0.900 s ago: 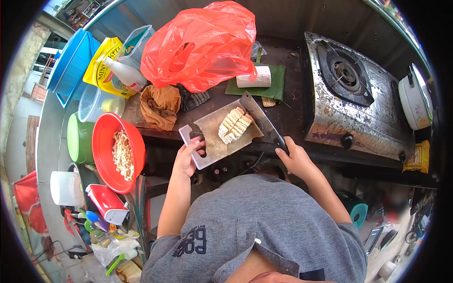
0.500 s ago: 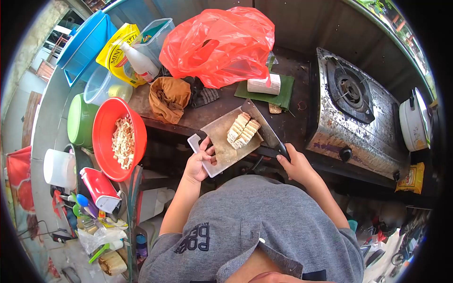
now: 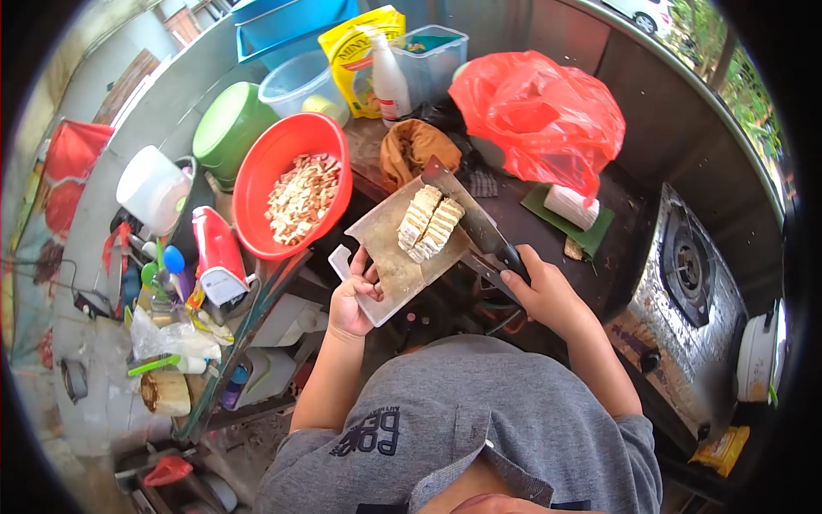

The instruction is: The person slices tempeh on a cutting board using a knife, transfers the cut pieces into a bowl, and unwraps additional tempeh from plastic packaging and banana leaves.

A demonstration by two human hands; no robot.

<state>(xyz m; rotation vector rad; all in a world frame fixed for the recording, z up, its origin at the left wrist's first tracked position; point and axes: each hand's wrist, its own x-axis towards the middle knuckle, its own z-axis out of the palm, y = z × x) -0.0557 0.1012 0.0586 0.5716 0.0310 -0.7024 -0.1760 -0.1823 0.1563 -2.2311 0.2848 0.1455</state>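
Observation:
My left hand [image 3: 355,295] grips the handle end of a worn cutting board [image 3: 390,278], fingers wrapped through its cut-out. Sliced pale tempeh [image 3: 430,224] lies on the board in two rows. A knife [image 3: 475,218] with a dark handle is in my closed right hand [image 3: 544,287], its blade along the board's right edge beside the slices. To the left of the board, a red basin [image 3: 250,193] holds many small cut pieces [image 3: 301,197].
A gas stove [image 3: 685,317] stands at the right. Behind the board are a brown cloth [image 3: 417,150], a red plastic bag [image 3: 539,120] and a white block [image 3: 572,206] on a green leaf [image 3: 604,227]. A green tub [image 3: 231,128] and white bottle [image 3: 390,81] stand at the back left.
The view has turned left, so the basin appears nearer the centre and the stove farther right. Both hands still hold the board and knife, now closer to the red basin.

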